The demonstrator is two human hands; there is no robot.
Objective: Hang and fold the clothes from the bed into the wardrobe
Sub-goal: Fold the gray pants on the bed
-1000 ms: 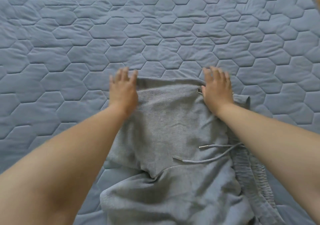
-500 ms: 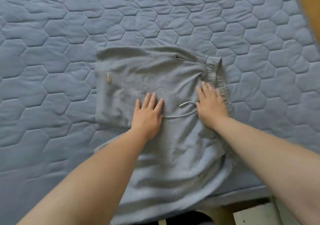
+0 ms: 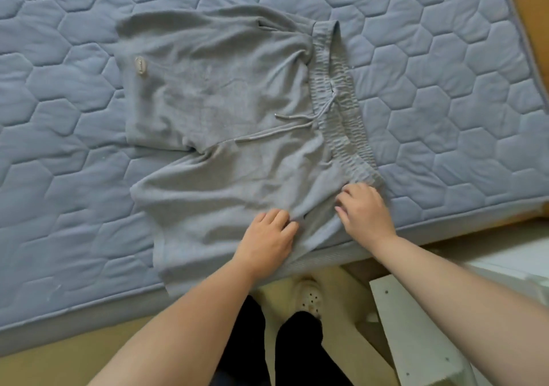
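**Grey shorts on the bed.** The shorts (image 3: 225, 94) are lying spread out on the bed (image 3: 445, 88), with the elastic waistband (image 3: 341, 103) facing right and the near leg reaching the mattress edge. A small oval label (image 3: 140, 65) is showing on the far leg (its writing is too small to read). The drawstring (image 3: 292, 126) is trailing loose across the front. The left hand (image 3: 267, 237) is resting on the near leg, its fingers curling round a pinched fold of cloth. The right hand (image 3: 364, 213) is gripping the fabric just beside the waistband's near end, fingers bent. A blue-grey cover quilted in hexagons is covering the bed. Below its edge, a tan floor (image 3: 44, 365), a white perforated shoe (image 3: 310, 296) and a white panel (image 3: 416, 335) are showing.
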